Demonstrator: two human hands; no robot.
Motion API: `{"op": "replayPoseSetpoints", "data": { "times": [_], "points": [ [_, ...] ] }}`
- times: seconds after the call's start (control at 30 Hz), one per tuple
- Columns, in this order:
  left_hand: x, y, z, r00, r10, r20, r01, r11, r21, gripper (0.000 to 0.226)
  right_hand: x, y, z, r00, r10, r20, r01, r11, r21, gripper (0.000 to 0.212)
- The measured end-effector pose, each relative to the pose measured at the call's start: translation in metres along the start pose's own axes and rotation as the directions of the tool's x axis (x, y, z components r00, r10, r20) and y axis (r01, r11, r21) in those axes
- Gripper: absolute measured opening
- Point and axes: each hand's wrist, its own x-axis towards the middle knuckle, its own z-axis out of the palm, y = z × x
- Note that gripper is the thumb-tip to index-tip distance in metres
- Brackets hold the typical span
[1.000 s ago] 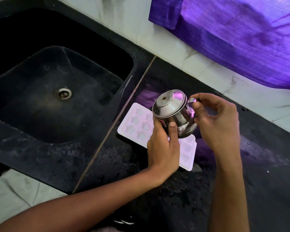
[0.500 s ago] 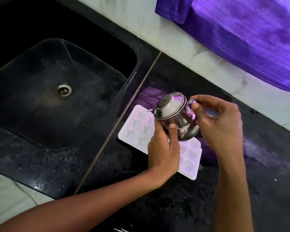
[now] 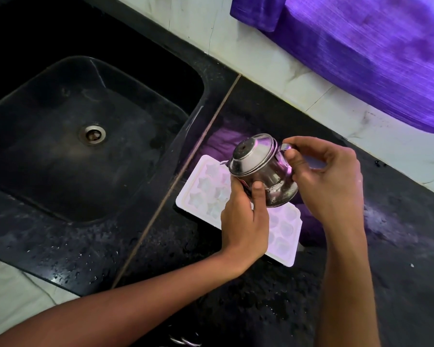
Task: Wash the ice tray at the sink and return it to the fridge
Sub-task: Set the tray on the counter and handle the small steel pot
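A pale pink ice tray (image 3: 203, 194) with star and heart moulds lies flat on the black counter, right of the sink. Above its middle I hold a small steel lidded pot (image 3: 258, 169), tilted with its spout toward the tray's left end. My left hand (image 3: 246, 221) grips the pot's body from below, thumb on its side. My right hand (image 3: 328, 181) pinches the pot's handle at the right. Both hands hide the tray's middle part.
The black sink (image 3: 193, 78) with a steel drain (image 3: 92, 134) lies to the left. The counter (image 3: 211, 296) is wet with droplets. A purple cloth (image 3: 373, 58) hangs over the white tiled wall behind. A brown seam (image 3: 176, 179) runs between sink and counter.
The pot has tipped further toward the tray's left end, its lid now facing more to the left. Both hands keep their hold; the tray has not moved.
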Motion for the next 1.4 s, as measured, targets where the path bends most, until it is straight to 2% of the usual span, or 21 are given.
{"op": "replayPoseSetpoints", "data": {
  "times": [0.13, 0.4, 0.57, 0.77, 0.9, 1.4],
  "points": [
    [-0.002, 0.002, -0.001, 1.0, 0.016, -0.002, -0.016, 1.0, -0.003, 0.051, -0.003, 0.0, 0.0, 1.0, -0.005, -0.013, 0.006, 0.999, 0.043, 0.014],
    [-0.008, 0.006, -0.003, 0.997, 0.071, -0.029, -0.071, 0.997, 0.016, 0.061, -0.014, -0.005, -0.004, 0.999, -0.016, -0.03, 0.018, 0.995, 0.094, 0.022],
    [-0.014, 0.007, -0.004, 0.998, 0.053, -0.038, -0.052, 0.998, 0.031, 0.052, -0.018, -0.01, -0.006, 0.999, -0.013, -0.036, 0.016, 0.997, 0.078, 0.024],
    [-0.019, 0.003, -0.004, 0.998, 0.04, -0.045, -0.038, 0.998, 0.05, 0.059, -0.019, -0.015, -0.003, 1.0, -0.024, -0.009, 0.024, 1.0, -0.011, 0.019],
    [-0.019, 0.0, -0.006, 0.999, -0.005, -0.036, 0.008, 0.998, 0.061, 0.046, -0.019, -0.017, 0.0, 1.0, 0.001, 0.015, -0.001, 0.999, -0.049, 0.018],
    [-0.023, 0.002, -0.007, 1.0, 0.003, -0.011, -0.002, 0.998, 0.06, 0.042, -0.024, -0.023, 0.0, 1.0, 0.019, 0.007, -0.018, 0.998, -0.06, 0.019]
  ]
}}
